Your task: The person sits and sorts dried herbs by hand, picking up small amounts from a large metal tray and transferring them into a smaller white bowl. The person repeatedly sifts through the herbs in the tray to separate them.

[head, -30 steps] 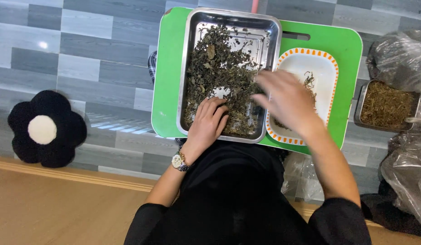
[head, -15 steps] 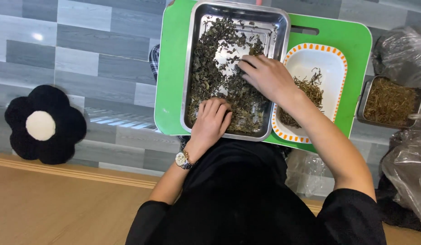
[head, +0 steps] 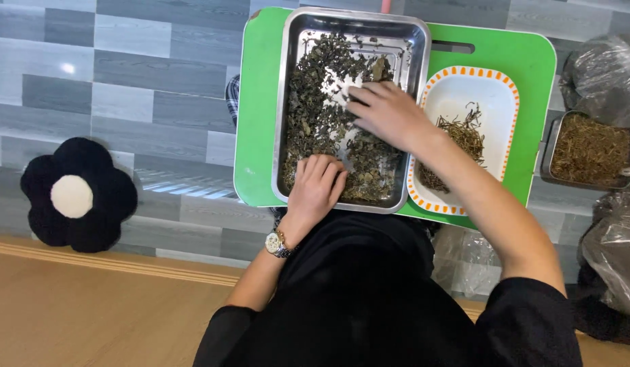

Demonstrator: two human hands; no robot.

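Observation:
A steel tray (head: pixel 288 102) full of dark dried leaves (head: pixel 315 102) rests on a green board (head: pixel 257 136) across my lap. My left hand (head: pixel 316 190) lies at the tray's near edge, fingers curled down into the leaves; a watch is on that wrist. My right hand (head: pixel 390 112) reaches across the middle of the tray, fingers spread over the leaves, touching them. To the right on the board stands a white dish with an orange rim (head: pixel 492 95) holding brownish stems (head: pixel 458 139). Whether either hand pinches a piece is hidden.
Another metal tray (head: pixel 590 149) of brown stems sits at the far right, among clear plastic bags (head: pixel 600 68). A black flower-shaped cushion (head: pixel 77 197) lies on the grey tiled floor to the left. A wooden strip runs along the bottom.
My right hand has moved from over the white dish leftward and further into the steel tray's middle. My left hand has stayed at the tray's near edge.

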